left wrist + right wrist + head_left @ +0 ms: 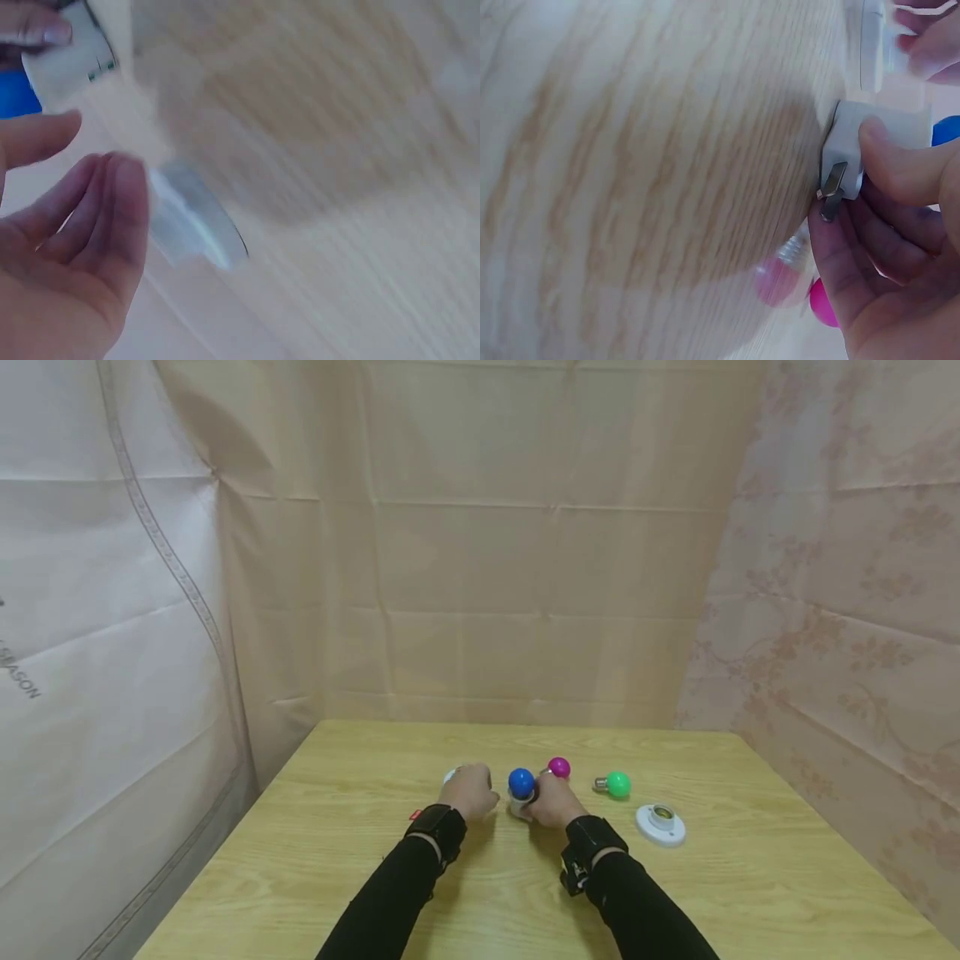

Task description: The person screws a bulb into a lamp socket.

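My right hand [557,802] grips a white plug-in bulb socket [846,139] with thumb and fingers. Flat metal prongs [835,180] stick out of its end. A blue bulb [521,782] sits in the socket's other end, upright in the head view. To the left, my left hand [468,791] holds nothing; in the left wrist view its fingers are bent together and the thumb stands apart. Just beyond those fingers is a white round-edged piece [193,217], mostly hidden behind the hand in the head view. A magenta bulb [558,767] lies behind my right hand.
On the right of the wooden table [757,877] lies a green bulb [618,784] on its side. Nearer stands a white round lamp base [661,825] with its socket facing up. A small red bit [415,814] shows beside the left wrist. Cloth sheets hang around the table.
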### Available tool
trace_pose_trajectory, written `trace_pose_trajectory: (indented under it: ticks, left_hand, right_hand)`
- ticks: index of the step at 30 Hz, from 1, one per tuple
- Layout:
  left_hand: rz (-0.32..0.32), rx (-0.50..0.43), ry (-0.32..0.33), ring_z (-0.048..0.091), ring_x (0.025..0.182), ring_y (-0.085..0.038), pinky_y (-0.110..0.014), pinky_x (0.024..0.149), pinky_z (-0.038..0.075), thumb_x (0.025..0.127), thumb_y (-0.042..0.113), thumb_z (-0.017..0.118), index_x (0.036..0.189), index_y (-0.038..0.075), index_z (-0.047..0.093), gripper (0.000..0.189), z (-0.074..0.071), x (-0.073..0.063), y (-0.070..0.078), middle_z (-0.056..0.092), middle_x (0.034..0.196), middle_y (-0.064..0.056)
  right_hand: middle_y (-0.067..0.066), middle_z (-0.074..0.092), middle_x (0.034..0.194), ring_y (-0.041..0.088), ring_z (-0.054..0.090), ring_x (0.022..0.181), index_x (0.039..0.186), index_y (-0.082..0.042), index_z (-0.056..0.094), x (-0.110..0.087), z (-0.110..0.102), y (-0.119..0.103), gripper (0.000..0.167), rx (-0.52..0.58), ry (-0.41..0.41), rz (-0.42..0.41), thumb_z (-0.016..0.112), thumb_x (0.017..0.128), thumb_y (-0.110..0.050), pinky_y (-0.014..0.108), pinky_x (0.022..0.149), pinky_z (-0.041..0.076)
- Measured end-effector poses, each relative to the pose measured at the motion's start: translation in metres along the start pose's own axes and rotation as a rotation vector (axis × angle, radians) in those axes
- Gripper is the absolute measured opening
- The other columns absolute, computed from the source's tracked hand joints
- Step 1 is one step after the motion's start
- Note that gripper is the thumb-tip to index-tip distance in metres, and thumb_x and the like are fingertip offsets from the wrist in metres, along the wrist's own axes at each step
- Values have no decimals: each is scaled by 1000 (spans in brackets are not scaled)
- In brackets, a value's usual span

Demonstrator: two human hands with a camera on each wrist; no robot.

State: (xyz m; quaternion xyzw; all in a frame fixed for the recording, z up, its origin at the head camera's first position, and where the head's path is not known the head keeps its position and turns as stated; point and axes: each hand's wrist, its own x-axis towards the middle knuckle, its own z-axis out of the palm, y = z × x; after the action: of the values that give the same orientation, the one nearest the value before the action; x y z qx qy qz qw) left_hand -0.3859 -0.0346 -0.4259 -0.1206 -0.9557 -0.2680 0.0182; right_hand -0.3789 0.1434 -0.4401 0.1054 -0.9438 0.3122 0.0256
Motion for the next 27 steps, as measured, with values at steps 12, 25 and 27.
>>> trace_pose_trajectory:
  ticks: [12,25,27]
  left_hand:
    - [-92,180,219,56,107,-37,-49,89,50,79,32,87,119,-1,63,57,-15,1,-28,59,112,-17]
    - [-192,201,37,52,99,-35,-50,87,46,76,48,85,116,-3,64,69,-11,-5,-31,57,101,-16]
    - [-196,207,51,51,98,-34,-50,86,46,78,46,84,111,-3,66,62,-11,-5,-30,56,100,-15]
  right_hand:
    - [15,71,92,24,65,85,95,5,67,3,-1,1,27,-5,-1,71,86,78,-5,50,91,54]
    - [11,68,86,21,58,76,93,6,67,5,-3,-3,29,-36,1,62,87,76,-7,45,84,55]
    - [11,67,85,21,57,75,92,6,67,5,-2,-4,30,-41,5,59,87,75,-7,44,82,55]
